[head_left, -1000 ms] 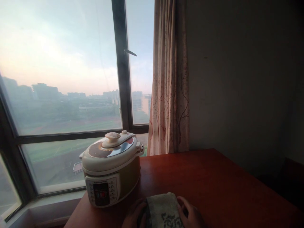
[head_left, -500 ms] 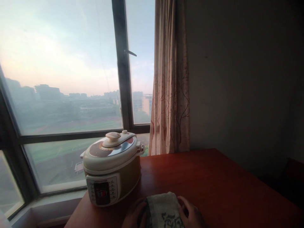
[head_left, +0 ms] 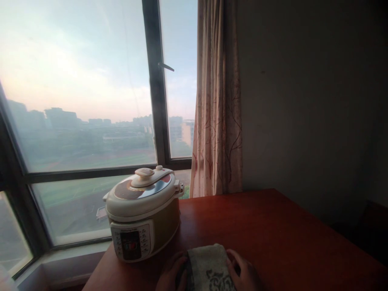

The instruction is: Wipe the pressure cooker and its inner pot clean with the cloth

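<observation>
While resting on the desk (head_left: 273,226), gripping the folded towel (head_left: 207,262) with curled fingers (head_left: 234,256) of left hand (head_left: 170,274) and right hand (head_left: 247,275).

Left hand (head_left: 170,274), right hand (head_left: 246,273) low, apart — both curled inward, palms facing.

Head camera faces forward across the table (head_left: 273,226) toward the window (head_left: 75,101).

Hazy daylight floods through the window (head_left: 79,101); the room stays dim, edges bowed.
</observation>
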The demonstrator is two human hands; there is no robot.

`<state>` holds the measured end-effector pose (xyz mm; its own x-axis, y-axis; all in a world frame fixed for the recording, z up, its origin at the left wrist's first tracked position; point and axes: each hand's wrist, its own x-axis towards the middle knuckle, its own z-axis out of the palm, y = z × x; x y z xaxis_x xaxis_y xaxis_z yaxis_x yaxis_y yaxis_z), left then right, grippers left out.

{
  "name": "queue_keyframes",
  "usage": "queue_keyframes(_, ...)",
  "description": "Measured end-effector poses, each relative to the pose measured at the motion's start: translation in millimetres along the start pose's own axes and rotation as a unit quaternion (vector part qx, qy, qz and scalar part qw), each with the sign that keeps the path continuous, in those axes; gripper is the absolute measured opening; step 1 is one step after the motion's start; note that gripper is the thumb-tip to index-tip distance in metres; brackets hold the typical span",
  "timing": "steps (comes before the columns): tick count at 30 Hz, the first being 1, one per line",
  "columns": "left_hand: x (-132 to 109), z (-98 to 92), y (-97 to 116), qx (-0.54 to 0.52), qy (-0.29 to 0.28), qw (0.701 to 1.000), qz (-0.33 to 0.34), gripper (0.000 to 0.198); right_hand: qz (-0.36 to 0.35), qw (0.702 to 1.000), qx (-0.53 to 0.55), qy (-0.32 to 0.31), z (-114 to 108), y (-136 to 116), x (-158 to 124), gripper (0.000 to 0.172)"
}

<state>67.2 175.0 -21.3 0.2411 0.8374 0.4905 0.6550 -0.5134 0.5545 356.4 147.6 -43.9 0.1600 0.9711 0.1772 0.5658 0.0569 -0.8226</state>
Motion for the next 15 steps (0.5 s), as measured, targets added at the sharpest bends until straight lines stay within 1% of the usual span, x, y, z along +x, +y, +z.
queue_keyframes(7,-0.7,2.0,-1.9,0.004,0.006,1.000,0.009,0.030,-0.002,1.000,0.013,0.009,-0.2,0.2,-1.0,0.048)
queue_keyframes(15,-0.7,1.5,3.1,0.024,0.002,1.000,0.012,0.031,0.000,1.000,0.000,-0.004,0.9,3.6,-1.4,0.049)
